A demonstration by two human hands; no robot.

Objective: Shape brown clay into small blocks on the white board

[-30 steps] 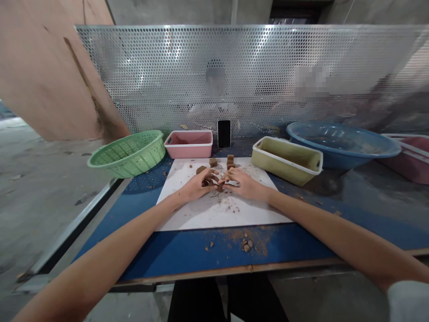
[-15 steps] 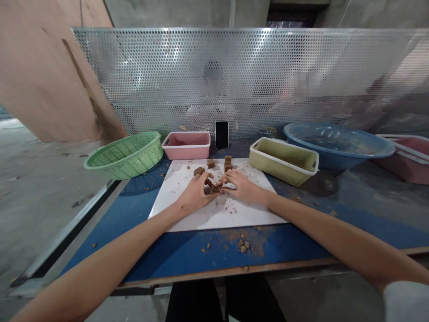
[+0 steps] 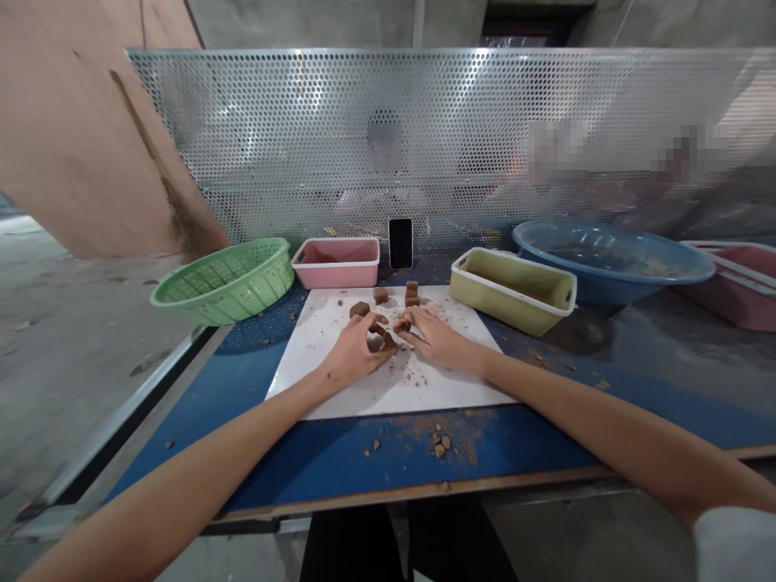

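Observation:
Over the middle of a white board (image 3: 339, 396), my left hand (image 3: 357, 347) is curled round a brown clay piece (image 3: 389, 342), gripping it between thumb and fingers. My right hand (image 3: 433, 335) pinches a smaller brown lump (image 3: 402, 325) just to the right, a small gap from the left hand's piece. Behind my hands lie a rounded brown lump (image 3: 360, 309), a blocky lump (image 3: 381, 296) and a little stack of brown blocks (image 3: 412, 293). Crumbs are scattered on the board below and between my hands.
A green basket (image 3: 227, 291), a pink bin (image 3: 337, 275), an upright phone (image 3: 401, 244), a yellow-green bin (image 3: 512, 303) and a blue basin (image 3: 612, 275) line the back. Another pink bin (image 3: 736, 295) stands far right. Small stones (image 3: 441, 444) lie near the blue table's front edge.
My hands have moved slightly apart, and a gap now shows between the clay in my left hand and the lump in my right. The blocks behind have stayed put.

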